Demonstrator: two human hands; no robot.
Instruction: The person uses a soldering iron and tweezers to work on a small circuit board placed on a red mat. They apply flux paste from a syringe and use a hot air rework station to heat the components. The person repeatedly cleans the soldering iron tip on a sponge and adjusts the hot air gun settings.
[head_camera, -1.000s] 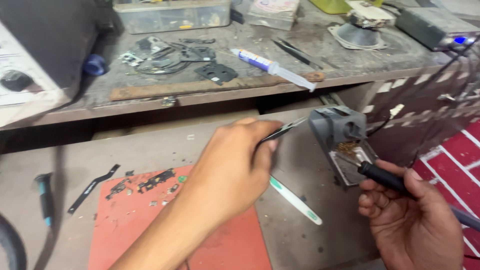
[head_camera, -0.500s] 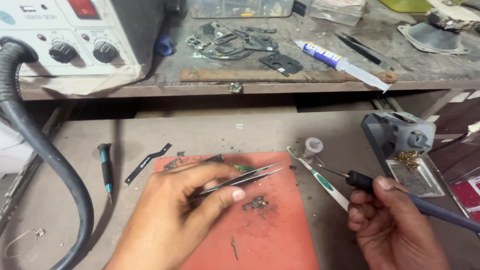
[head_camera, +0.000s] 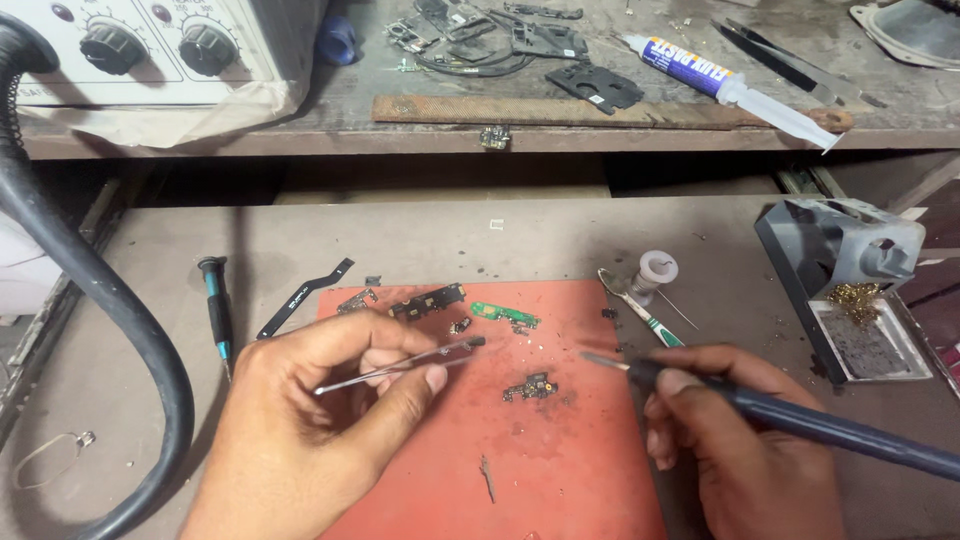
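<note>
- While the left hand (head_camera: 300, 440) pinches a pair of metal tweezers (head_camera: 400, 365) between thumb and forefinger, the tweezer tips hover over the upper middle of a red work mat (head_camera: 560, 470), close to a tiny dark part there.
- The right hand (head_camera: 745, 450) is closed in a pen grip round a dark soldering iron (head_camera: 800, 420), whose fine tip points left over the mat's right edge.
- A small circuit board (head_camera: 530, 388) lies on the mat between the two tools, near both tips but touched by neither.
- Along the mat's top edge sit a dark connector board (head_camera: 430, 300) and a green board strip (head_camera: 503, 314), side by side, with loose scraps around them.
- A thin dark pin or screw (head_camera: 487, 480) lies lower on the mat, apart from the rest.
- Just off the mat's upper right corner stand a small solder spool (head_camera: 655, 270) and a green-handled tool (head_camera: 640, 305), lying slantwise.
- A grey soldering-iron stand (head_camera: 840, 270) with brass wool and a dark sponge tray stands at the right of the desk (head_camera: 450, 240).
- Left of the mat lie a black flex strip (head_camera: 300, 298) and a small screwdriver (head_camera: 217, 305); a thick black hose (head_camera: 110, 310) curves past them.
- On the shelf (head_camera: 300, 125) above rest a white rework station with two knobs (head_camera: 160, 45), dark phone frame parts (head_camera: 520, 40), a flux syringe (head_camera: 730, 88) and a wooden ruler (head_camera: 600, 112).
</note>
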